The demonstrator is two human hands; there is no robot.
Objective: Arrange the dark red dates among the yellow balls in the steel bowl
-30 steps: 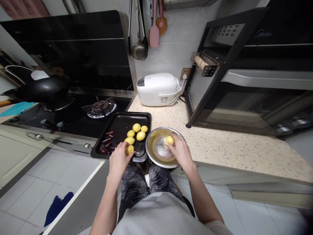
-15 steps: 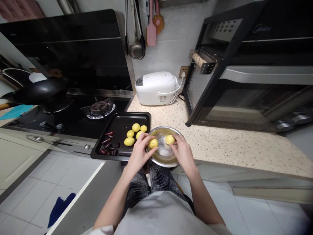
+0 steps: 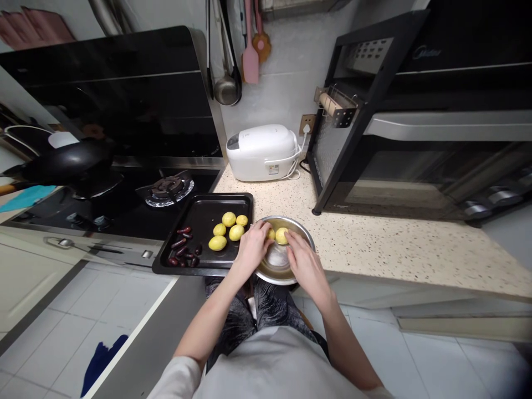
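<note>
My left hand (image 3: 253,244) is closed on a yellow egg-shaped fruit (image 3: 271,234), mostly hidden behind my fingers. A second yellow fruit (image 3: 281,236) is gripped between the thumb and fingertips of my right hand (image 3: 305,263). Both fruits are close together over the round steel bowl (image 3: 310,235), whose bottom shows bare metal. Left of the bowl, a black baking tray (image 3: 201,205) carries several more yellow fruits (image 3: 217,243) on its right side. Small, dark red, elongated fruits (image 3: 182,251) lie in its front left corner.
A white rice-cooker-like appliance (image 3: 261,152) stands behind the bowl, plugged in at the wall. The gas hob (image 3: 166,188) with a black wok (image 3: 70,158) is on the left. A black rack with an oven (image 3: 415,172) stands on the speckled counter (image 3: 374,244) at right.
My hands have come closer together over the bowl, bringing the two yellow fruits nearly side by side. My left hand has moved right, uncovering a yellow fruit on the tray.
</note>
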